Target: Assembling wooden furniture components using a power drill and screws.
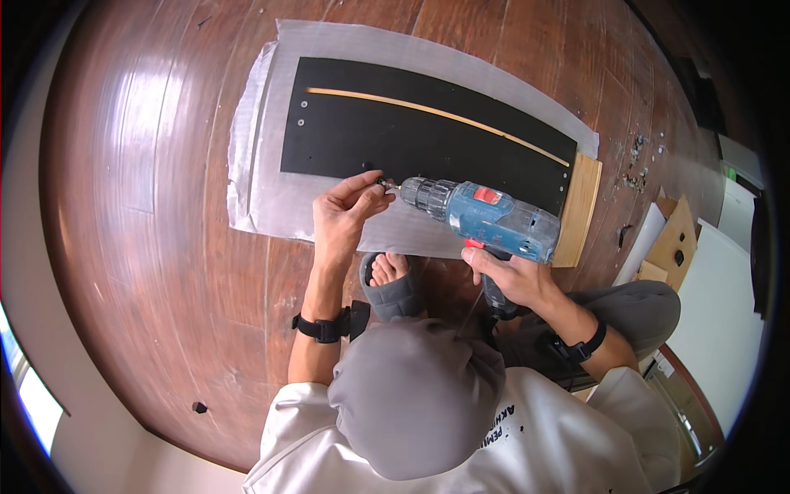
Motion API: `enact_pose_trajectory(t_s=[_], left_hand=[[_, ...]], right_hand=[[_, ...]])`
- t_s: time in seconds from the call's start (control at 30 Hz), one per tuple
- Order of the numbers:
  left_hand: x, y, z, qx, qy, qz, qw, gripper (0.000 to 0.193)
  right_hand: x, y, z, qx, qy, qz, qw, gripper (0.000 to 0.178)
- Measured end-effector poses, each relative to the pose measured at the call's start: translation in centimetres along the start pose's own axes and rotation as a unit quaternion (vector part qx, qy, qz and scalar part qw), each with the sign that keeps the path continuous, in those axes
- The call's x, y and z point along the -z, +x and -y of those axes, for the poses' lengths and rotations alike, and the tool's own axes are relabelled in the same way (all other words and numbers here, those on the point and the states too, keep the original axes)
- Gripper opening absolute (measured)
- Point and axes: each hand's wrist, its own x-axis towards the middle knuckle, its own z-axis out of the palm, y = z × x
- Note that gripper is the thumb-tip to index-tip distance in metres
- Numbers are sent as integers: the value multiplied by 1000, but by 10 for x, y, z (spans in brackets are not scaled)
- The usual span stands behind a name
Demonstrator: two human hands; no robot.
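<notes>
A blue and grey power drill is gripped at its handle by my right hand, thumb near the red trigger. Its chuck and bit point left, toward my left hand. My left fingers pinch a small dark piece right at the bit's tip; whether it is a screw or a fitting is too small to tell. Just beyond both hands lies a black board with a long light-wood groove and small metal fittings near its left end.
White foam sheeting lies under the board on the brown wooden floor. A light wood strip sits at the board's right end. Scattered debris and cardboard are on the right. A small black piece lies at lower left.
</notes>
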Motion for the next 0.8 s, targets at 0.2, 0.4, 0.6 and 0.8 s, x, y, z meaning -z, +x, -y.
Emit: enact_pose_trajectory(t_s=[0.2, 0.4, 0.6, 0.8], left_hand=[[8, -3, 9, -25, -37, -53, 998, 26], [14, 10, 19, -128, 32, -163, 978, 22], [23, 22, 21, -152, -8, -268, 951, 17], [25, 38, 30, -141, -141, -301, 933, 16]], right_hand=[[-12, 17, 5, -8, -37, 8, 999, 9], [-28, 49, 21, 190, -270, 40, 943, 33], [-48, 78, 37, 164, -271, 82, 945, 41], [-66, 95, 48, 134, -275, 63, 950, 25]])
